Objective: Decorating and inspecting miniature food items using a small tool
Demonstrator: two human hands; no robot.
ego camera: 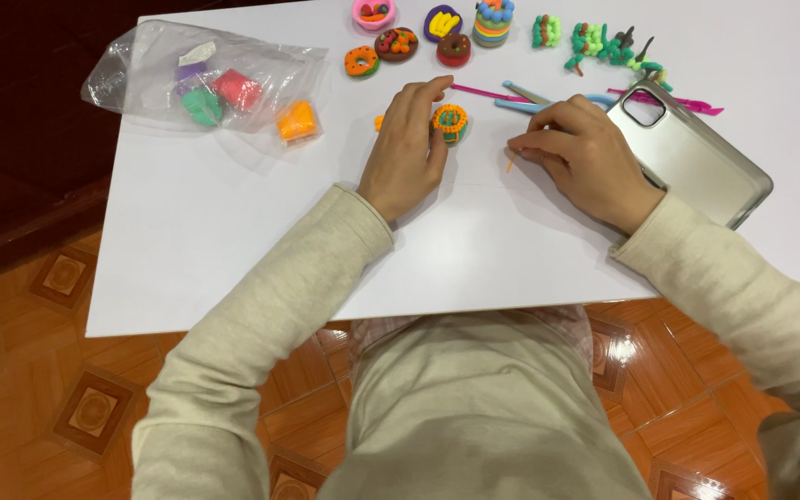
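Note:
My left hand rests on the white sheet, fingers touching a small round clay piece of orange, green and yellow. A bit of orange clay peeks out at its left side. My right hand pinches a thin orange clay strand between thumb and fingers, its tip touching the sheet to the right of the round piece.
A phone lies face down by my right wrist. Plastic modelling tools lie behind my hands. Several finished clay doughnuts, cakes and figures line the far edge. A clear bag of clay lumps lies at the left.

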